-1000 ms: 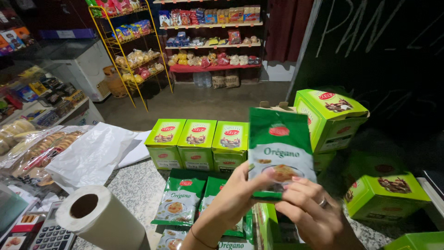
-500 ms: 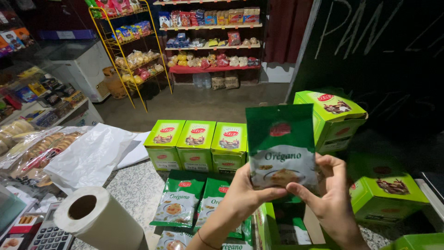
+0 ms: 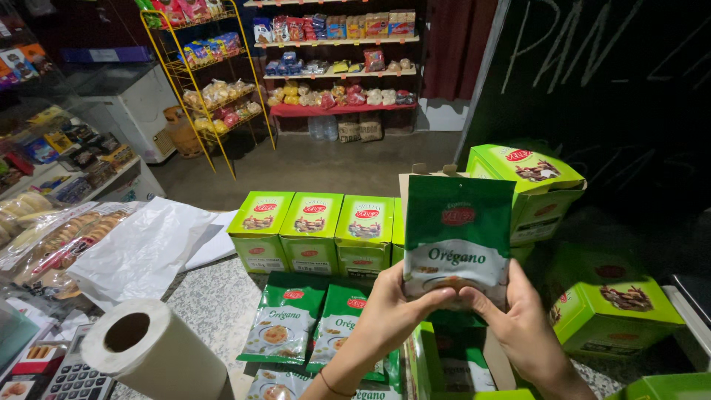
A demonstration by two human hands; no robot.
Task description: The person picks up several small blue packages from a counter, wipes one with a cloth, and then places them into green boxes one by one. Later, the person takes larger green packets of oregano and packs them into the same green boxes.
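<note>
Green sachet point(image 3: 457, 235) upright btwn both hands.

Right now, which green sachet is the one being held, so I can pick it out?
Start at the row of lime-green boxes on the speckled counter. Right of them, both hands, left hand and right hand, pinch one dark green sachet upright; its neighbours, the flat sachets, lie on the counter.

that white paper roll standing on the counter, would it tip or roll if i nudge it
The paper roll looks light, so a nudge would probably slide or topple it. Once on its round side it would likely roll across the counter. Its paper wrap probably grips rather than slips.
</note>
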